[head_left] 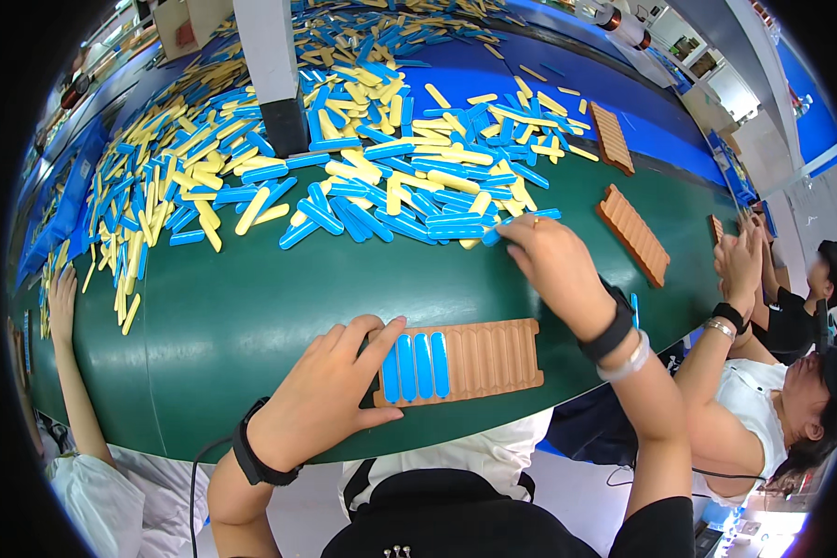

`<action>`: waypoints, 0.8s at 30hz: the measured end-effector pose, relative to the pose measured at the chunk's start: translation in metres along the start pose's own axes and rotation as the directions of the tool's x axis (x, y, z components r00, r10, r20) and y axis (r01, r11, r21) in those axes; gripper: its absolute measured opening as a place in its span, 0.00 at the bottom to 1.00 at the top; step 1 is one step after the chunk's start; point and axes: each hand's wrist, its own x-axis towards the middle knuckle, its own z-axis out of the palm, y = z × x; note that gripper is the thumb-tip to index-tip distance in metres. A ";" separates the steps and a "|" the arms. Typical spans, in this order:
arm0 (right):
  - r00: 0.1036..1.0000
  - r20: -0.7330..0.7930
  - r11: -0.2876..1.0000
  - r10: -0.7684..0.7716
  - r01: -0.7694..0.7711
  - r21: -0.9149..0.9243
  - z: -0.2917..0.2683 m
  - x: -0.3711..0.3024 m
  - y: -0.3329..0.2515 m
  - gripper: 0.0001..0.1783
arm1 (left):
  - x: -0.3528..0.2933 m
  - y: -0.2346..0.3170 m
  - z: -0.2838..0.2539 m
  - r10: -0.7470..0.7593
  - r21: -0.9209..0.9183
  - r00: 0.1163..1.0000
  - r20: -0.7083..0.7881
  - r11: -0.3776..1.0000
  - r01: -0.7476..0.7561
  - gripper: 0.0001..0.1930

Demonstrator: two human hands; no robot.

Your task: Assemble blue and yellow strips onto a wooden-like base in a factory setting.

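My left hand (321,391) grips the left end of a brown grooved tray (493,363), thumb along its near edge and fingers over the far one. Several blue strips with rounded ends (418,367) lie side by side in the tray's left grooves; the grooves to their right are bare. My right hand (553,270) is at the near edge of a heap of loose blue and yellow strips (400,181). Its bent fingertips close on a blue strip (491,236), partly hidden by the fingers.
Two more brown trays (632,232) (612,138) lie to the right on the green table (223,307). A grey post (270,65) rises from the heap. A co-worker's hands (739,265) work at the right, and another person's hand (62,302) reaches in at the left.
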 end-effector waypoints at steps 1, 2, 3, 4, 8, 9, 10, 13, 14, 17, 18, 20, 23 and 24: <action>1.000 -0.013 1.000 -0.028 0.028 0.013 0.007 0.000 0.013 0.08 | 0.001 0.000 -0.001 -0.002 -0.003 1.000 0.005 1.000 0.002 0.43; 0.999 0.008 0.998 -0.040 0.040 0.047 0.006 0.001 0.016 0.07 | 0.001 0.000 -0.001 -0.003 -0.003 1.000 0.001 1.000 0.003 0.43; 0.999 0.007 0.998 -0.044 0.044 0.046 0.003 0.000 0.016 0.07 | 0.002 0.001 -0.001 -0.005 -0.002 1.000 0.011 1.000 0.005 0.43; 0.998 0.049 0.999 -0.038 0.038 -0.016 -0.002 -0.003 0.013 0.05 | 0.002 0.001 -0.001 -0.006 -0.002 1.000 0.022 1.000 0.006 0.43; 0.983 -0.035 0.983 -0.182 0.180 -0.038 -0.009 -0.012 0.010 0.01 | 0.003 0.000 -0.007 0.040 0.011 0.999 0.000 0.999 -0.040 0.40; 0.983 -0.036 0.983 -0.182 0.181 -0.037 -0.013 -0.016 0.003 0.01 | 0.005 0.000 -0.010 0.010 -0.024 1.000 -0.021 1.000 -0.010 0.37; 1.000 0.000 0.994 0.017 -0.017 0.109 -0.020 -0.021 -0.009 0.02 | 0.009 -0.001 -0.013 -0.021 -0.058 0.999 -0.042 0.998 0.018 0.33; 0.987 0.042 0.898 0.157 -0.161 0.411 -0.033 -0.034 -0.043 0.06 | 0.046 0.005 -0.022 0.138 0.245 0.973 -0.187 0.965 -0.090 0.23; 0.996 0.023 0.902 0.087 -0.089 0.422 -0.032 -0.041 -0.049 0.06 | 0.065 0.002 -0.022 0.184 0.244 0.963 -0.197 0.961 -0.133 0.19; 0.999 0.046 0.909 -0.027 0.005 0.418 -0.030 -0.058 -0.067 0.05 | 0.119 -0.007 -0.013 0.230 0.313 0.953 -0.197 0.936 -0.161 0.12; 0.991 -0.006 0.917 -0.131 0.123 0.379 -0.023 -0.064 -0.069 0.07 | 0.129 -0.012 -0.007 0.230 0.321 0.953 -0.199 0.934 -0.159 0.12; 0.987 0.044 0.941 -0.156 0.135 0.310 -0.028 -0.076 -0.076 0.09 | 0.145 -0.016 0.002 0.296 0.471 0.937 -0.183 0.863 -0.181 0.11; 0.971 0.115 0.964 -0.208 0.183 0.194 -0.028 -0.091 -0.083 0.17 | 0.156 -0.020 0.006 0.238 0.502 0.954 -0.180 0.857 -0.119 0.10; 0.973 0.130 0.963 -0.193 0.162 0.216 -0.027 -0.094 -0.088 0.19 | 0.157 -0.022 0.005 0.272 0.487 0.939 -0.208 0.862 -0.142 0.11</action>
